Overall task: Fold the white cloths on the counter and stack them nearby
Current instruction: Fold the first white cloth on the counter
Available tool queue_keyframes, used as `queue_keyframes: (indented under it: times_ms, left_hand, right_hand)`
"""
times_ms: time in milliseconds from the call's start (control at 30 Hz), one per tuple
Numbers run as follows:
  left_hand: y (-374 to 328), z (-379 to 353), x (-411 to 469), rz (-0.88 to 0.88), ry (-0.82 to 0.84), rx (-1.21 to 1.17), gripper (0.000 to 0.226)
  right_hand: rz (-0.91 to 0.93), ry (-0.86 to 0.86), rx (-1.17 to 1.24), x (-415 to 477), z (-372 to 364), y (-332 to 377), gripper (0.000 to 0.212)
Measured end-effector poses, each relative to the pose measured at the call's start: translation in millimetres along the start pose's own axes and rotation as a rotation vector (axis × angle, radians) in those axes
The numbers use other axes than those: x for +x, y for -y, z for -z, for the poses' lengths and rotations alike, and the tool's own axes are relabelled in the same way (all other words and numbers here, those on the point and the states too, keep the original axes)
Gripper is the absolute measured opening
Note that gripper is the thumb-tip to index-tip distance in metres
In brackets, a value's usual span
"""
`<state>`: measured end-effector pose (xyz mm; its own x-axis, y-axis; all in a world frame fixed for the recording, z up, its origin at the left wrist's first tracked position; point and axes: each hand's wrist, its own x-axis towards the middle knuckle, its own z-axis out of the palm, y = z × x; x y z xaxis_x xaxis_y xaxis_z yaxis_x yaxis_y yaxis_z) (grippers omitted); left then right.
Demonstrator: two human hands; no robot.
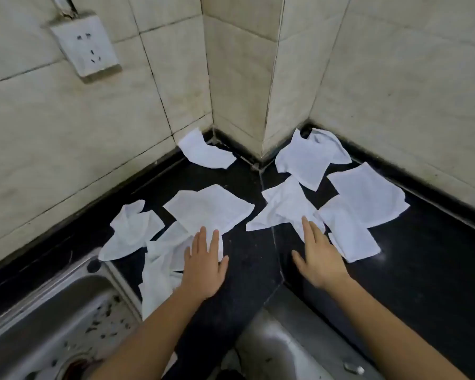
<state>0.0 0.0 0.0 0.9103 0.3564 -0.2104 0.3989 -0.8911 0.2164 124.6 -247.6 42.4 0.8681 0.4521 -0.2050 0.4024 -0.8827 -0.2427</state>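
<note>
Near edge: stainless steel sink [52, 311] at lower left of the black polished stone worktop [247, 259]. Left hand [205, 266] flat, fingers straight, gripping nothing, fingertips on near edge of a flat square white cloth [209, 209]; right hand [320, 259] likewise flat and empty, fingertips touching a rumpled white cloth [283, 207]. Farther back: curled white cloth [206, 150] and creased white cloth [310, 157], both unfolded, against the beige tiled wall [93, 133], either side of its corner.
</note>
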Motion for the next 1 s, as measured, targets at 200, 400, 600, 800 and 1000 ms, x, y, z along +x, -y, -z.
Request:
queue_keyframes:
  times_ms: [200, 400, 600, 800, 1000]
  left_hand:
    - [33.9, -46.7, 13.6, 0.143, 0.185, 0.051, 0.066]
    - [64.4, -62.4, -28.5, 0.309, 0.271, 0.117, 0.064]
    - [48.0, -45.9, -14.4, 0.339, 0.016, 0.069, 0.055]
    - [18.3, -39.8, 48.9, 0.711, -0.153, -0.472, 0.059]
    - [24.2, -43.5, 81.0, 0.993, -0.113, -0.593, 0.071]
  right_hand:
    - [0.136, 0.104, 0.035, 62.1, -26.8, 13.7, 0.079]
    - [0.364, 0.185, 0.013, 134.7, -50.6, 54.3, 0.071]
    - [0.447, 0.245, 0.016, 171.3, -70.1, 69.2, 0.058]
    - [0.193, 0.225, 0.027, 149.9, -63.2, -11.9, 0.039]
    - [0.142, 0.119, -0.095, 160.8, -57.1, 8.5, 0.039]
